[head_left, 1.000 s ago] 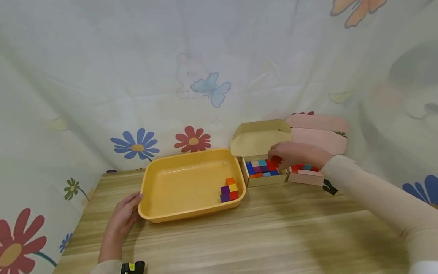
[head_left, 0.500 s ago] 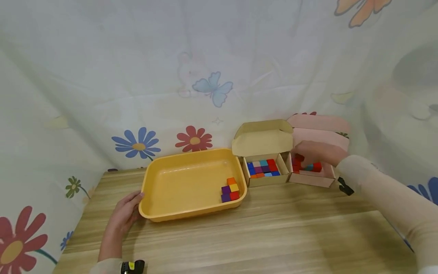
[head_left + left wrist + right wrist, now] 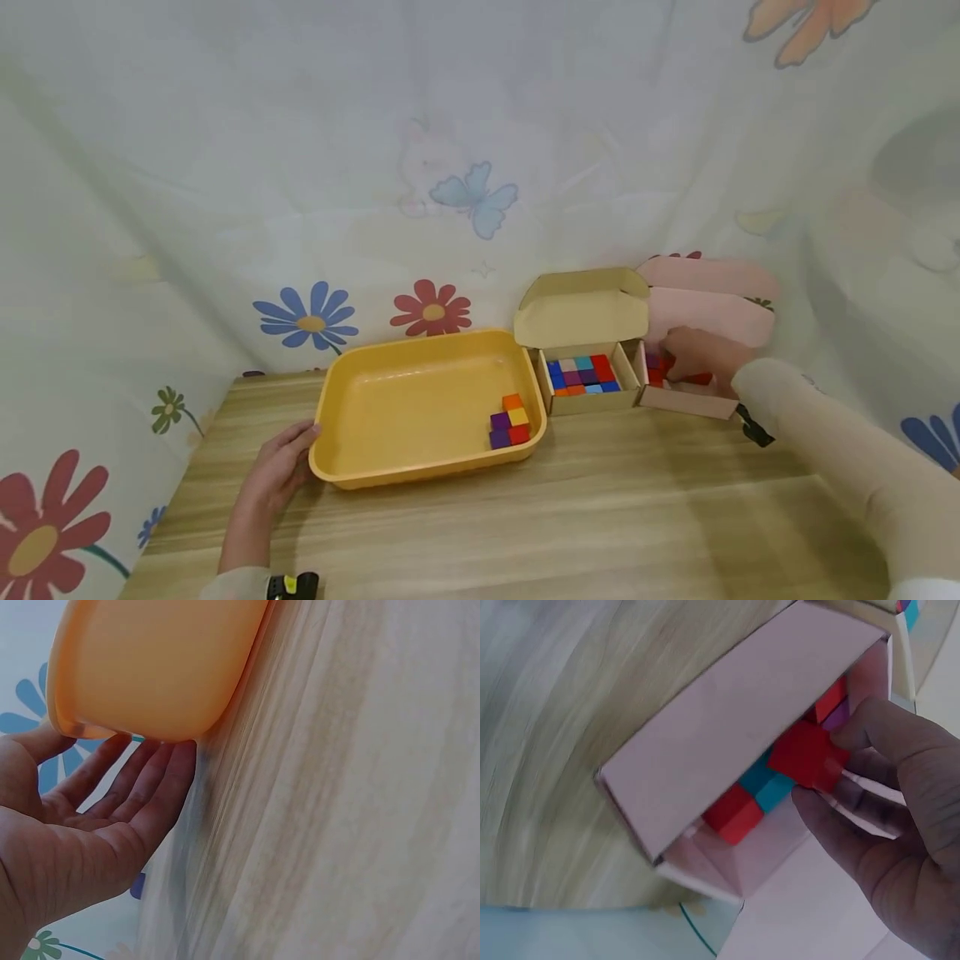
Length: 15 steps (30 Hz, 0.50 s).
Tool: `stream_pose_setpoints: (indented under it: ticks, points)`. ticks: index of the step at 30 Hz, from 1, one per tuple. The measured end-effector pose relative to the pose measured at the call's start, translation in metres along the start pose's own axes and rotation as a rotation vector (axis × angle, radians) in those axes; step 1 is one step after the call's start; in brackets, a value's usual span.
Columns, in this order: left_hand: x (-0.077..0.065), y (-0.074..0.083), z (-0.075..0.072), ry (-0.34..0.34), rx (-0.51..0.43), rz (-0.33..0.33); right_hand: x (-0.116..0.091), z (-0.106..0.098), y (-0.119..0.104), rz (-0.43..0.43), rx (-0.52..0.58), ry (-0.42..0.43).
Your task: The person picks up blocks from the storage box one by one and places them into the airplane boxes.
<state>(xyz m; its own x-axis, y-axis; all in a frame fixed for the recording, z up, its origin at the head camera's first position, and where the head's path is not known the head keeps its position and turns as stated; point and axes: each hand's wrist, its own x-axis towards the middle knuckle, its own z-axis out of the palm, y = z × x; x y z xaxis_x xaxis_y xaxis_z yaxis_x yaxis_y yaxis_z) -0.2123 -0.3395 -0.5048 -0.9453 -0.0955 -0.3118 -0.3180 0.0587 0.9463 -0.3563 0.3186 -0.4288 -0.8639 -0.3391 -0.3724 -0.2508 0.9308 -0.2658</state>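
Observation:
My left hand (image 3: pixel 277 468) holds the left edge of a yellow tray (image 3: pixel 412 408). In the left wrist view its thumb is at the rim and the fingers lie against the outer wall. My right hand (image 3: pixel 705 357) reaches into an open pink box (image 3: pixel 735 727). Between thumb and fingers it pinches a red cube (image 3: pixel 808 755), as the right wrist view shows. Below that cube lie a teal cube (image 3: pixel 766 784), another red cube (image 3: pixel 733 813) and a purple cube (image 3: pixel 838 715). Inside the tray's right side, several coloured cubes (image 3: pixel 517 417) sit together.
Between the tray and the pink box stands an open cream box (image 3: pixel 596 403), packed with rows of coloured cubes (image 3: pixel 588 377). Both box lids are raised at the back, near a flowered cloth (image 3: pixel 360 217). All of it stands on a wood-grain table (image 3: pixel 480 542).
My right hand has moved right, from the cream box to the pink box, bringing a red cube with it and lowering into the pink box. My left hand has stayed at the tray.

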Motion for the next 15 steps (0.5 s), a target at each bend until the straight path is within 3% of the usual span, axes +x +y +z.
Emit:
stream_pose_setpoints:
  ticks: [3,9,15]
  points:
    - [0.001,0.0,0.002,-0.007,0.009,0.006,-0.001,0.004,-0.002,-0.039,-0.046,0.023]
    - [0.003,0.0,0.004,-0.001,0.025,0.004,-0.006,0.013,-0.004,0.064,0.113,-0.006]
    - [-0.004,-0.006,0.004,0.003,0.029,-0.008,0.0,0.034,-0.001,-0.047,-0.015,0.095]
